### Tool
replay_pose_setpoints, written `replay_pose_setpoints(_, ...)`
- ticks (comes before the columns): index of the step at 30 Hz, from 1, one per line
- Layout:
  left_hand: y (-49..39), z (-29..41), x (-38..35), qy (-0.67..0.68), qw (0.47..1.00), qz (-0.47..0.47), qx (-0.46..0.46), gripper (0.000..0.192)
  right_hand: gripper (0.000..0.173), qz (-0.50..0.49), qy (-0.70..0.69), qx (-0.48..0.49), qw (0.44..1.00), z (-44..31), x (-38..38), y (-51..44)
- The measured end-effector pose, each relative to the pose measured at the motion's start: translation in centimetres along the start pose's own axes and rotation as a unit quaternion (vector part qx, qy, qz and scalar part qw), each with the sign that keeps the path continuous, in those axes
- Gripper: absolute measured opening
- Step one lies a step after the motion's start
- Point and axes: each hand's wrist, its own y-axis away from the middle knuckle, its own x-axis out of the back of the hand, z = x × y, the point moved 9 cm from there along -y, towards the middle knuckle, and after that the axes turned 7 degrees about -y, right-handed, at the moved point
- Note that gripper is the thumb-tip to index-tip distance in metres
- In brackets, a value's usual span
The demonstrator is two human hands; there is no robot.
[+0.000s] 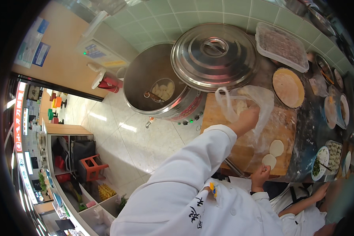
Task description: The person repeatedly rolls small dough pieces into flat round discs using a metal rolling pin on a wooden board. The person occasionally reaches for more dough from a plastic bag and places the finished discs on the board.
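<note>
My left hand (248, 118) reaches into a thin white plastic bag (262, 101) that holds pale dough (241, 106); its fingertips are hidden there. Under the bag lies a floured wooden board (244, 152). At the board's near edge, my right hand (261, 176) pinches the rim of a round dough wrapper (269, 161). Another round wrapper (276, 148) lies just beyond, touching or nearly touching it. A rod-like metal tool (234, 167) shows at the board's lower left edge.
A deep steel pot (132, 101) holds a strainer of dumplings (164, 91); a large lid (194, 69) stands beside it. Right of the board are a floured yellow dish (301, 88), a plate of chopped greens (324, 157) and a dumpling tray (334, 156). A co-worker's arm (302, 205) is at lower right.
</note>
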Motion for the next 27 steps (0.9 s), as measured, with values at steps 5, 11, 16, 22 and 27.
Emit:
replay_pose_setpoints(5, 1.0, -0.9, 4.1, 0.031, 0.984, 0.169, -0.051, 0.016, 0.017, -0.006, -0.015, -0.027, 0.999, 0.5, -0.2, -0.2)
replay_pose_setpoints(11, 0.3, -1.2, 3.8, 0.090, 0.993, 0.063, -0.039, 0.010, 0.018, 0.015, 0.052, 0.066, 0.996, -1.3, 0.1, -0.2)
replay_pose_setpoints(16, 1.9, -4.2, 2.4, 0.468, 0.857, -0.093, 0.194, 0.025, 0.019, -0.017, 0.007, -0.034, 0.999, 0.5, 0.1, -0.1)
replay_pose_setpoints(22, 2.2, -4.1, 3.5, 0.488, 0.851, -0.137, 0.136, 0.032, 0.020, -0.015, -0.002, -0.026, 1.000, -0.1, -0.3, 0.1)
replay_pose_setpoints(27, 2.6, -3.1, 4.9, 0.344, 0.931, -0.098, 0.076, 0.032, 0.022, -0.056, 0.052, 0.060, 0.995, -4.6, 0.8, -1.1)
